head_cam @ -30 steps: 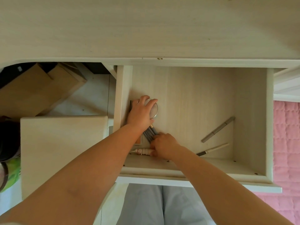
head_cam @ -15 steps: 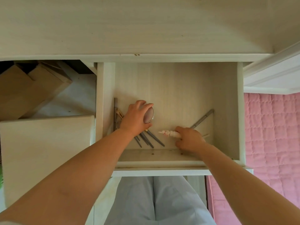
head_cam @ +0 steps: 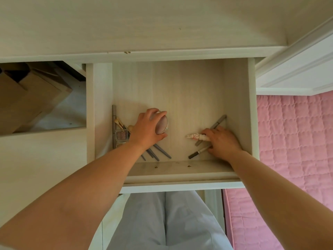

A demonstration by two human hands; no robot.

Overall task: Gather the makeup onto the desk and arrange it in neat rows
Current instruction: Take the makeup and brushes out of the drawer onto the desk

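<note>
Below the desk top (head_cam: 144, 24) an open drawer (head_cam: 180, 87) holds the makeup. My left hand (head_cam: 146, 129) grips a round pink compact (head_cam: 162, 124) tilted on its edge. Under that wrist lie several grey brushes (head_cam: 158, 151). A clear eyeshadow case (head_cam: 121, 136), small wooden brushes (head_cam: 119, 122) and a grey pencil (head_cam: 114, 112) sit along the drawer's left wall. My right hand (head_cam: 221, 141) holds a pink-and-white patterned tube (head_cam: 195, 136) and its fingers rest over a long grey pencil (head_cam: 219, 121) and a white-and-grey pencil (head_cam: 198, 153).
The drawer's front rim (head_cam: 180, 184) is near my lap. A lower shelf with brown cardboard boxes (head_cam: 27, 98) opens at the left. A pink quilted bed (head_cam: 292, 141) lies to the right, beside a white moulded panel (head_cam: 297, 69).
My right hand carried the patterned tube from the drawer's left front to its right side, onto the two pencils. My left hand tipped the compact up on its edge. The view shifted right.
</note>
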